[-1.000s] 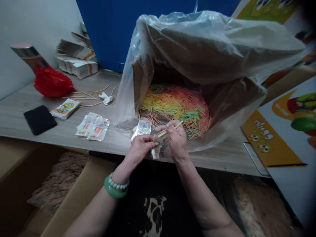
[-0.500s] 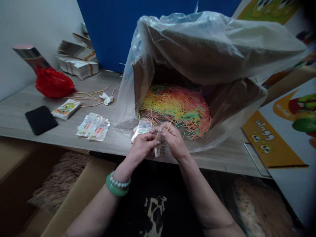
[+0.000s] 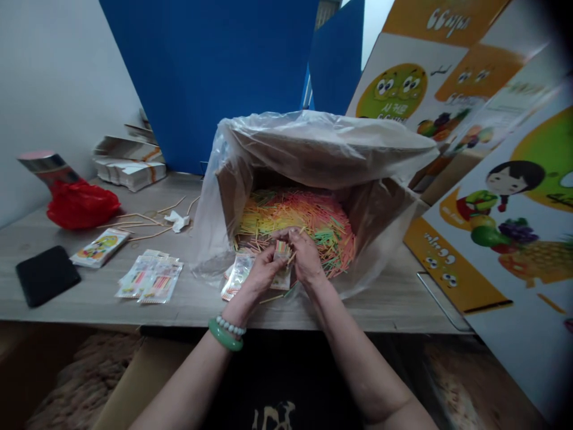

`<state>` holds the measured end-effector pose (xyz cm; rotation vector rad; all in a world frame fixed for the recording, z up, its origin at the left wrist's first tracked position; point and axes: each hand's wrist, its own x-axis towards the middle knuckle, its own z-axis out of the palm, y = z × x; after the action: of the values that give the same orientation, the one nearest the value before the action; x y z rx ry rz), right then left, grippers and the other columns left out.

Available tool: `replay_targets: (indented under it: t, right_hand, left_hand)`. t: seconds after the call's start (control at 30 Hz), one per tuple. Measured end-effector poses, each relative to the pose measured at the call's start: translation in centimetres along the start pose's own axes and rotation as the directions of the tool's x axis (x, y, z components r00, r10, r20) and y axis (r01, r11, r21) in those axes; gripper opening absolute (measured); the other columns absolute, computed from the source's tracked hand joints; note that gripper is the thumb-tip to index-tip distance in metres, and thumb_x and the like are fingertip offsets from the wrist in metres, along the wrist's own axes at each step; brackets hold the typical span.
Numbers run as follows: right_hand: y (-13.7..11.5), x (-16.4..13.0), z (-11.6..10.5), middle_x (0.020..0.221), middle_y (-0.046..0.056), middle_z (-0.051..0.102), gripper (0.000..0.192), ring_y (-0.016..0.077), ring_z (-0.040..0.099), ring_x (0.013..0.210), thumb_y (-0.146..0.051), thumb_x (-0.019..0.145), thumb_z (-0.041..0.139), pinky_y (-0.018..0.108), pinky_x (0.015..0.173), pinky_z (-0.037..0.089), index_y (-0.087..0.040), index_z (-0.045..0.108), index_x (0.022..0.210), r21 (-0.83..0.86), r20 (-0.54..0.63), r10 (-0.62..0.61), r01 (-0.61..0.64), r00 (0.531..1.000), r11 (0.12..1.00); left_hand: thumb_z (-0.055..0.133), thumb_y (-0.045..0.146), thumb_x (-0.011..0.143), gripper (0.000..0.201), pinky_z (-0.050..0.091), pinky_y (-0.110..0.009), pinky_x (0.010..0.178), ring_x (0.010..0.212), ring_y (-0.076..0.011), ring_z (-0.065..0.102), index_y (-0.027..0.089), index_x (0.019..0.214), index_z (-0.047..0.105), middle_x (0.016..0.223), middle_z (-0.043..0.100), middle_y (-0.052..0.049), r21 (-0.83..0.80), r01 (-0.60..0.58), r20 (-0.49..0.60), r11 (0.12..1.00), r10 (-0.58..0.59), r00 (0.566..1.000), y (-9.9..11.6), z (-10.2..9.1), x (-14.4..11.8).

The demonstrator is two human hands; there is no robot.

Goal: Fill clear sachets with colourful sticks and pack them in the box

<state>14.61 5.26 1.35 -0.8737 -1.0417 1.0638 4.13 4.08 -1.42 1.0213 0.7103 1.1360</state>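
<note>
At the mouth of the plastic-lined cardboard box (image 3: 226, 191), my left hand (image 3: 262, 272) pinches a small clear packet (image 3: 282, 249) with coloured sticks showing in it. Close beside it, my right hand (image 3: 307, 257) has its fingers closed round a few thin sticks, whose ends poke out near the fingertips. Behind both hands lies a heap of yellow, pink, orange and green sticks (image 3: 290, 209) inside the box. Clear packets (image 3: 239, 272) lie under and beside my left hand. One loose yellowish stick (image 3: 271, 298) rests on the table below the hands.
Left on the table (image 3: 188, 310) are packets with sticks (image 3: 152, 278), a printed carton (image 3: 101, 248), a black flat object (image 3: 47, 275), a red plastic bag (image 3: 83, 203) and stacked flat cartons (image 3: 129, 164). Printed boxes (image 3: 483, 239) stand right; a blue panel (image 3: 215, 77) rises behind.
The view has tilted up, so the box and table appear lower. The packet in my left hand now shows its coloured sticks, and a loose stick shows on the table below my hands.
</note>
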Motion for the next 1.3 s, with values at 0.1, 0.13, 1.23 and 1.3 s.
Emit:
replay_targets:
  t: [0.1,0.13,1.23,1.3]
  right_hand:
    - [0.6,0.6,-1.4,0.078,0.004,0.068,0.032,0.0187,0.064,0.076,-0.052,0.084,0.052,0.036,0.078,0.052,-0.02,0.059,0.084,-0.007,-0.088,-0.003,0.002,0.996,1.0]
    - [0.7,0.8,-2.0,0.078,0.004,0.067,0.03,0.0192,0.064,0.077,-0.05,0.082,0.053,0.037,0.079,0.051,-0.02,0.058,0.083,-0.08,-0.123,-0.015,0.005,0.992,0.997]
    - [1.8,-8.5,2.7,0.07,-0.003,0.059,0.016,0.0136,0.051,0.07,-0.029,0.069,0.075,0.026,0.071,0.039,-0.02,0.062,0.07,0.007,0.174,0.236,-0.241,0.956,0.971]
    - [2.0,-8.7,3.0,0.07,-0.003,0.059,0.016,0.0137,0.05,0.069,-0.03,0.07,0.074,0.026,0.07,0.039,-0.02,0.061,0.071,-0.003,0.176,0.251,-0.254,0.952,0.967]
  left_hand:
    - [0.081,0.028,0.064,0.037,0.048,-0.027,0.073,0.077,-0.0157,0.063,0.014,0.096,0.071,0.088,0.073,-0.004,-0.029,0.024,0.002,0.999,-0.024,1.0,-0.1,-0.3,-0.2]
    - [0.082,0.029,0.064,0.038,0.049,-0.027,0.074,0.077,-0.016,0.064,0.014,0.098,0.071,0.09,0.073,-0.004,-0.036,0.028,0.0,0.999,-0.028,1.0,-0.1,-0.4,-0.3]
    - [0.074,0.03,0.075,0.021,0.045,-0.035,0.097,0.104,-0.0229,0.062,0.018,0.092,0.079,0.103,0.073,-0.008,0.229,-0.157,-0.239,0.961,0.211,0.948,4.1,-4.1,-8.7]
    - [0.074,0.033,0.075,0.023,0.048,-0.033,0.086,0.09,-0.021,0.064,0.017,0.091,0.078,0.093,0.074,-0.006,0.214,-0.097,-0.276,0.972,0.156,0.948,4.3,-4.5,-9.0]
